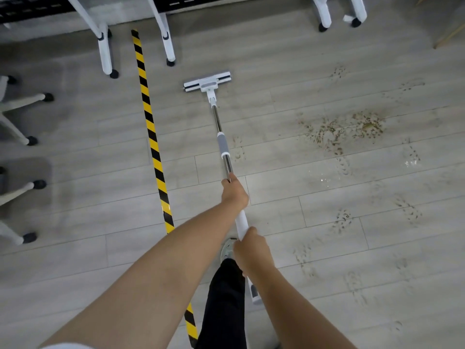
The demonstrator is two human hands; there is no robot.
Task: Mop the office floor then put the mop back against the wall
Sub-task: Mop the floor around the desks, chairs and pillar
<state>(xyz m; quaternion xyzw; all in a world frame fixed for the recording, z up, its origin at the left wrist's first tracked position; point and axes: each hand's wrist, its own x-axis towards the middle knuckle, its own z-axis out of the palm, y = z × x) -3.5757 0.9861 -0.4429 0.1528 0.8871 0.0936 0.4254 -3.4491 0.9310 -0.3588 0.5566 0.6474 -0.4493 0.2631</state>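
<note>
Right hand (pixel 251 250), left hand (pixel 234 191) grip steel-shafted mop (pixel 223 145); flat head (pixel 207 82) on planks (pixel 100 197).

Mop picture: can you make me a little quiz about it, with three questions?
1. True or false: the mop head sits on the big brown stain.
2. Which hand grips the pole nearer the mop head? A left hand, B right hand.
3. Fill in: the striped tape is yellow and ____.
Key: 1 false, it sits left of the stain. 2 A; the right hand grips nearer the body. 3 black.
</note>
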